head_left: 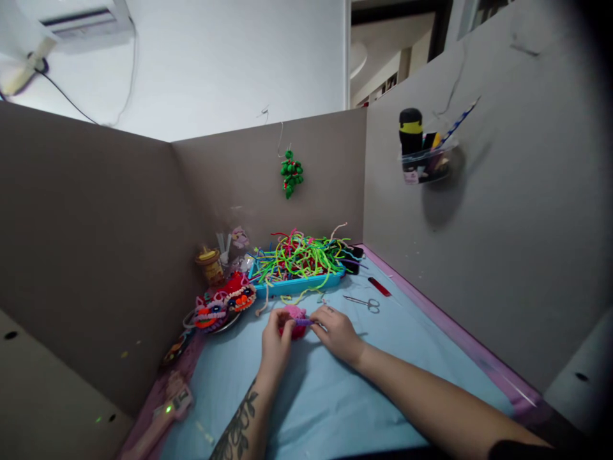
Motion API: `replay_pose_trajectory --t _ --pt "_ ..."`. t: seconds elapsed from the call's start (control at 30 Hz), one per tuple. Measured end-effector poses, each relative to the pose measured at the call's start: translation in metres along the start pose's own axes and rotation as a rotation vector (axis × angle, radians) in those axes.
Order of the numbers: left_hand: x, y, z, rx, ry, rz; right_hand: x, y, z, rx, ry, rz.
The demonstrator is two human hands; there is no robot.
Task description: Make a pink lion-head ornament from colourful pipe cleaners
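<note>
In the head view, my left hand (276,335) pinches a pink and red fuzzy craft piece (294,312) above the blue table cover. A short purple strip (302,322), fuzzy like a pipe cleaner, lies across the front of the piece. The strip's right end sits between the thumb and fingers of my right hand (339,333), and its left end reaches my left thumb. Both hands are closed, and the fingers partly hide the piece. Just beyond them, a loose yellow pipe cleaner (301,296) rests on the cover.
A blue tray (299,283) heaped with colourful pipe cleaners stands behind the hands. Scissors (368,303) and a red tool (380,286) lie to the right. Finished fuzzy faces (211,314) crowd the left. Grey panels (268,172) enclose the table; a cup of tools (424,156) hangs right.
</note>
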State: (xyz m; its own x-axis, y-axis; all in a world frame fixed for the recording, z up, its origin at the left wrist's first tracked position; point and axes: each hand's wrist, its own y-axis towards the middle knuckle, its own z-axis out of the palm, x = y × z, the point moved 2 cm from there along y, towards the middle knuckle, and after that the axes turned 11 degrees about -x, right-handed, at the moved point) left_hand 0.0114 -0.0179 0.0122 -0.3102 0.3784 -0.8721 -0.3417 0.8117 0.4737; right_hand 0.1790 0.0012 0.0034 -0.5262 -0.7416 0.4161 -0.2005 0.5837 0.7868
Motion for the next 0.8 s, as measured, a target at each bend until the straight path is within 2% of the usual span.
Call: replay_pose_trajectory --t 0.37,0.6,0.7,0.8 --pt "0.003 0.0 0.0 0.011 0.053 0.036 0.0 0.002 -0.001 0.025 -0.017 0.017" --pt "-0.01 -0.005 0.003 0.178 0.08 0.253 0.0 0.0 0.002 0.079 -0.002 -0.006" --pt "-0.015 -0.006 0.001 0.139 0.076 0.271 0.001 0.0 0.001 0.066 0.039 0.002" --pt "-0.013 -0.005 -0.001 0.088 0.059 0.216 0.0 0.001 -0.001 0.047 0.063 0.011"
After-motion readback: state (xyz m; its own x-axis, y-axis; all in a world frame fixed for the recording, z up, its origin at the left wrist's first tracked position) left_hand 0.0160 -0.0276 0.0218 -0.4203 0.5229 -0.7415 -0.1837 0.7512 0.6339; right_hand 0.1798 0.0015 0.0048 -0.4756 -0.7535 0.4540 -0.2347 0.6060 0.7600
